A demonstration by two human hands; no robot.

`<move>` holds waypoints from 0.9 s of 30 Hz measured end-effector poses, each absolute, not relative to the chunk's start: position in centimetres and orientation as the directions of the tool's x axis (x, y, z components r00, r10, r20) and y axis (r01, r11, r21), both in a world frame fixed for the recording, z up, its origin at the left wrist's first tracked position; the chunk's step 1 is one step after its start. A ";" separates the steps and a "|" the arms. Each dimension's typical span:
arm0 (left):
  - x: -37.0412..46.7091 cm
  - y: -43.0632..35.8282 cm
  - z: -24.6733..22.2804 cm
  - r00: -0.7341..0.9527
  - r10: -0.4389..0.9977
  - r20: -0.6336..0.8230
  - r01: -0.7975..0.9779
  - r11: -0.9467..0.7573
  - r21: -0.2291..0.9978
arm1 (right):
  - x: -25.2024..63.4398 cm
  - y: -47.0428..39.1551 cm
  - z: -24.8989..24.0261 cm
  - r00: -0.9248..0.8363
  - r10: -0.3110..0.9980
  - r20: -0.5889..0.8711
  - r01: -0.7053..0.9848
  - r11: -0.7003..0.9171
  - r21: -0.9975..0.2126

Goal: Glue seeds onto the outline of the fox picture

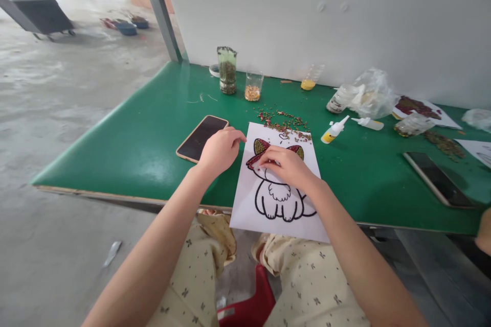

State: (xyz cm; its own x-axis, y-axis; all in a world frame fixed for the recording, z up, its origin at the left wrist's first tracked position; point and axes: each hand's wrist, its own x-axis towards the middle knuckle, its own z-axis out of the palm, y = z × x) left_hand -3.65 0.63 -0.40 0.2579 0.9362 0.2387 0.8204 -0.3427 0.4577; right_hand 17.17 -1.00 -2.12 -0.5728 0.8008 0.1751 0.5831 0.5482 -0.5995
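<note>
Here: phone (202,138) beside left hand (226,147) | right grip (262,165) on drawing (280,199), closure unclear

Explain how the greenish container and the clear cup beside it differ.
The greenish container is taller than the clear cup. Small, dull brownish bits fill much of the greenish container, while the clear cup holds only a low layer of orange and yellow pieces. Both stand upright on the green table.
</note>
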 end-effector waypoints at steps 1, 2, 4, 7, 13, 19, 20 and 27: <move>-3.7 0.6 -0.4 0.260 0.936 0.238 0.820 -0.344 0.457 | 17.2 -1.0 -2.1 -0.572 0.802 0.169 0.591 0.547 -0.593; -3.6 0.6 -0.4 0.263 0.935 0.237 0.820 -0.346 0.457 | 17.3 -1.0 -2.1 -0.575 0.801 0.164 0.594 0.547 -0.590; -3.6 0.6 -0.4 0.268 0.934 0.235 0.819 -0.350 0.454 | 17.3 -1.0 -2.1 -0.589 0.793 0.156 0.587 0.553 -0.591; -3.6 0.7 -0.4 0.274 0.933 0.233 0.817 -0.354 0.455 | 17.1 -1.3 -2.0 -0.613 0.778 0.141 0.574 0.561 -0.596; -3.6 0.6 -0.4 0.289 0.928 0.233 0.806 -0.367 0.464 | 16.6 -1.6 -1.9 -0.609 0.785 0.115 0.610 0.556 -0.564; -3.6 0.6 -0.3 0.295 0.927 0.230 0.807 -0.371 0.460 | 16.3 -1.5 -2.2 -0.625 0.773 0.109 0.618 0.574 -0.537; -3.5 0.6 -0.3 0.296 0.927 0.231 0.807 -0.372 0.458 | 16.2 -1.5 -2.2 -0.624 0.775 0.103 0.622 0.572 -0.534; -3.5 0.5 -0.4 0.295 0.928 0.226 0.814 -0.368 0.449 | 15.7 -1.4 -2.2 -0.605 0.791 0.091 0.652 0.558 -0.512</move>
State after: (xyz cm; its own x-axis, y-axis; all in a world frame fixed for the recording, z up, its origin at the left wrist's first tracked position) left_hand -3.49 0.54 -0.37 0.2951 0.9284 0.2259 0.8142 -0.3681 0.4490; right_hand 15.72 -1.42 -2.21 -0.6051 0.7909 0.0914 0.6524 0.5584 -0.5124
